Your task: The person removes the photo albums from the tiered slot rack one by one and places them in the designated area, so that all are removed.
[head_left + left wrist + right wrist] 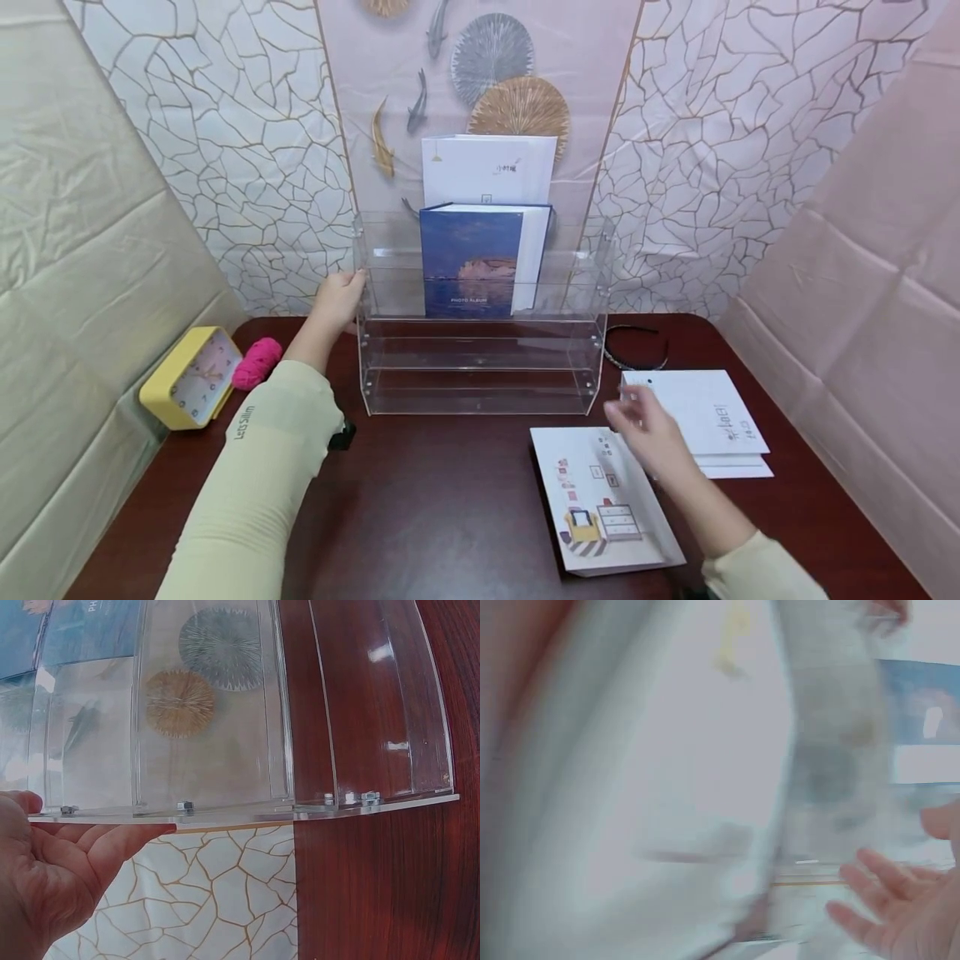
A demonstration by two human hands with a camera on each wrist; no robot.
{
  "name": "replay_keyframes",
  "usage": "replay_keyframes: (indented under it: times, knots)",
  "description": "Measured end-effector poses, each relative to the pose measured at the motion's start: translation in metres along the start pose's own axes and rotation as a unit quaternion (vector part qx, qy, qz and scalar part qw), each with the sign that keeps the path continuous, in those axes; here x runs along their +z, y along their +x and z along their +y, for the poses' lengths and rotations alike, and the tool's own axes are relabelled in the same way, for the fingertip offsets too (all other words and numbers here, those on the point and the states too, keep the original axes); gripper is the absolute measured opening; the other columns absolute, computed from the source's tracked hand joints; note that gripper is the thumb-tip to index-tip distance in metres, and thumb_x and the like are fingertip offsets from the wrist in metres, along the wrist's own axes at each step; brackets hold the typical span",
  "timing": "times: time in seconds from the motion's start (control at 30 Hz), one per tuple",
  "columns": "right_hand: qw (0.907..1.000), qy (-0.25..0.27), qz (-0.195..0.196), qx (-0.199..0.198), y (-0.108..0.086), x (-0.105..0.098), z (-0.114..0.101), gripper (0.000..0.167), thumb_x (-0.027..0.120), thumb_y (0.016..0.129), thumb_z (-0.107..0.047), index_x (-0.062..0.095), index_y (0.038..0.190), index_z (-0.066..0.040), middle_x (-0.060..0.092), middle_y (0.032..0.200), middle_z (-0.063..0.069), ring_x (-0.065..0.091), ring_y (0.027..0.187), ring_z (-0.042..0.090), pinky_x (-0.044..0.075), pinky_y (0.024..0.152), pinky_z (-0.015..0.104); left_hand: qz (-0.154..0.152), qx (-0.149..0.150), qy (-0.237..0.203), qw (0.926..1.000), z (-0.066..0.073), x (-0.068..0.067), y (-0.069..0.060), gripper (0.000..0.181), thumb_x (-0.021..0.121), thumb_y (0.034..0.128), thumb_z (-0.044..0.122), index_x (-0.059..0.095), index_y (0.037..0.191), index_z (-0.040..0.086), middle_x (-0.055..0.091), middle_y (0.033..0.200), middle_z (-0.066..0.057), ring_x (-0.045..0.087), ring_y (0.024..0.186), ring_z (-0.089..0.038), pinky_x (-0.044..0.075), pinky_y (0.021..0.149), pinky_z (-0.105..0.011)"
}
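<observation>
- Since two books already stand racked, we judge the job partly done; nearest us, an illustrated white book (626, 557) lies flat on the tabletop (420, 500), seemingly left to place.
- Near its far edge, we see the right hand (654, 433) with fingers apart, holding nothing.
- Beyond, to the right, lies more white book stock (693, 408), likely also waiting; one volume or two, we cannot tell.
- Farther off, the left hand (339, 298) pinches the side panel of the upright clear rack (480, 402).
- In it we find the blue photo album (468, 250), and higher behind, another white book (480, 171).
</observation>
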State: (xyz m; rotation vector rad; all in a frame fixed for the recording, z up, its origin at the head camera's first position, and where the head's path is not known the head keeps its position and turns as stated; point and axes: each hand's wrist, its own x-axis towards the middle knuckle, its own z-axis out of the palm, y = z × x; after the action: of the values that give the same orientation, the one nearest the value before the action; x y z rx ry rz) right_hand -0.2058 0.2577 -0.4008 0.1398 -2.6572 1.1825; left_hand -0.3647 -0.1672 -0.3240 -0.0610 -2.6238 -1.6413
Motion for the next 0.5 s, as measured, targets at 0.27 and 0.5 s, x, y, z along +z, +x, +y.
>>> replay_keyframes:
  times: [0.27,0.5]
  knots:
    - [0.9845,0.07,0.093,-0.131,0.093,-0.037,-0.074,0.046,0.062,0.092,-0.026,0.045,0.127,-0.002,0.064,0.107,0.015,0.06,0.089,0.021,0.051,0.077,0.02,-0.002,-0.005,-0.004,1.0,0.001,-0.002,0.001,0.046,0.03,0.1002,0.037,0.047,0.093,-0.006,0.048,0.095,-0.026,0.058,0.087,-0.042,0.059,0.056,-0.042]
    - [0.984,0.093,0.096,-0.118,0.165,-0.036,-0.112,0.06,0.066,0.087,-0.037,0.04,0.129,-0.003,0.061,0.115,0.013,0.059,0.101,0.025,0.051,0.086,0.037,0.003,0.004,0.002,1.0,0.0,0.001,0.001,0.045,0.032,0.1003,0.034,0.047,0.09,-0.006,0.047,0.077,-0.015,0.058,0.074,-0.035,0.059,0.056,-0.042]
